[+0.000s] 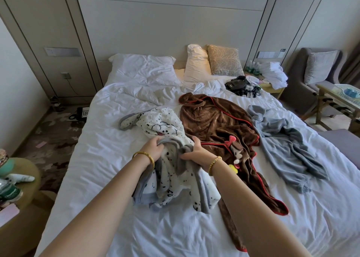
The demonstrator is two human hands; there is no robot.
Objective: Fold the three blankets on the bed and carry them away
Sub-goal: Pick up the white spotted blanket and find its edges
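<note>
Blankets, three of them, lie rumpled across the white bed (pixel 109 159), none folded yet. Nearest is the spotted white blanket (pixel 171 180), a soft fleece with black dots, cartoon outlines and a grey border, bunched into a loose heap near the foot. The left hand (pixel 153 148) has its fingers curled tight round a fold of the grey edging; the right hand (pixel 196 155) grips the same edge just beside it, thumb and fingers closed on the cloth. Each wrist wears a gold bangle. Touching this heap on the right, the brown blanket (pixel 218 124) spreads long and plush, trimmed in red, with a small stuffed figure sewn on whose details are hard to make out; its lower end runs out of view behind the right forearm. Further right, the grey blanket (pixel 282 140) lies thin and wrinkled, with tassels at one corner. Beyond them sit a crumpled duvet, a white pillow (pixel 194 64) and a beige patterned cushion (pixel 225 60) against the headboard. A tangle of black devices (pixel 241 86) near the far right edge is too small to identify.
</note>
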